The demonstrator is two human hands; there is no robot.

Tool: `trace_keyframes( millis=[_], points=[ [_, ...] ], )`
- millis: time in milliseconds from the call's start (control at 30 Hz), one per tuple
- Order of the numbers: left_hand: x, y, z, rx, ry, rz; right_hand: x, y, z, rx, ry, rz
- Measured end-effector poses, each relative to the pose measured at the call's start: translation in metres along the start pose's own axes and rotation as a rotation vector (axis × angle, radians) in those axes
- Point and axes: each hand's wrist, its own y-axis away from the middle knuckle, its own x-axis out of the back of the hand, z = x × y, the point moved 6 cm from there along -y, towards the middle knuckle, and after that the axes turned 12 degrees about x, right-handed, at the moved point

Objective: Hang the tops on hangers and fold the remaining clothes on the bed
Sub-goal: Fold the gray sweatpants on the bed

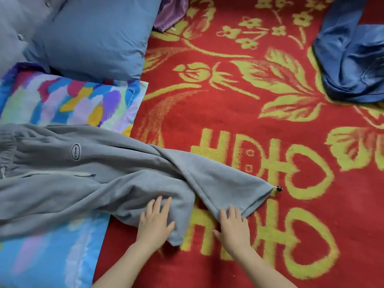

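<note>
1. The grey sweatpants [83, 173] lie sideways, with the waistband [8, 146] at the far left. The upper part rests on a bright patterned pillow [68, 102] and the legs run out onto the red blanket [291, 204]. A plain blue pillow [93, 38] sits behind them.
2. The fabric looks thick, soft and limp. It is probably light enough to lift with one hand, and it should hold a crease loosely rather than sharply. It is not slippery and not fragile.
3. The left hand [154, 220] lies flat on the end of the nearer leg, fingers straight and slightly spread, pressing rather than gripping.
4. A bit of purple cloth [168, 13] shows at the top edge, beside the blue pillow.
5. The right hand [233, 227] lies flat on the lower edge of the other leg near its hem, fingers spread and holding nothing.
6. The two legs cross just above the hands. Uncrossing them probably comes first; good places to take hold are the hems, then the waistband.
7. A small cord stopper [279, 188] sticks out at the hem corner and may snag or make a lump in the fold.
8. A pair of jeans [349, 65] lies crumpled at the upper right, well apart, stiffer and heavier.
9. No basket, box or hanger is in view.
</note>
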Motion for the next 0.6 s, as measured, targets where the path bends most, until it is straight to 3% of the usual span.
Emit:
trace_keyframes(
  millis=[167, 267, 367, 467, 533, 600],
  points=[
    [-0.029, -0.008, -0.001, -0.054, -0.109, 0.027, -0.017, -0.024, 0.021, 0.088, 0.082, 0.023],
    [-0.036, -0.012, -0.005, -0.034, -0.078, 0.054, 0.023, -0.033, 0.024, 0.167, -0.05, 0.082],
    [-0.037, -0.01, -0.003, -0.045, -0.046, 0.047, 0.096, -0.057, 0.07, -0.07, -0.374, 0.324],
    [-0.03, -0.01, -0.001, -0.037, 0.021, 0.138, 0.185, -0.082, 0.13, -0.25, -0.531, 0.616],
    [-0.023, -0.008, -0.002, -0.021, 0.082, 0.194, 0.218, -0.1, 0.147, -0.278, -0.462, 0.656],
    [-0.024, -0.005, -0.008, 0.029, 0.206, 0.176, 0.221, -0.109, 0.147, -0.327, -0.303, 0.589]
  ],
)
